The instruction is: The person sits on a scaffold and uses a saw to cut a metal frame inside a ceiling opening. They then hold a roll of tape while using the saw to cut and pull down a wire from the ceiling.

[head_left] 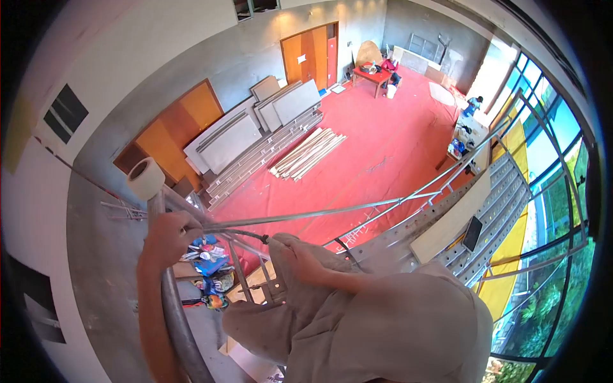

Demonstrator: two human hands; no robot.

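Observation:
At the left, my left hand (169,241) wraps round a grey metal scaffold pipe (174,313), with its fingers curled over the upper part. A pale roll of tape (145,179) sits on the top end of that pipe, just above the hand. Near the middle, my right hand (301,263) rests against the knee of my brown trousers (377,325); its fingers blend into the cloth and are hard to make out. A short dark cord (246,235) runs between the scaffold rail and the knee.
I am high on a scaffold. Metal planks (507,191) at right carry a board (456,214) and a black phone-like object (472,233). Below, wooden strips (308,154) and panels (230,143) lie on a red floor covering (383,127). People are near a red table (373,75) and the windows.

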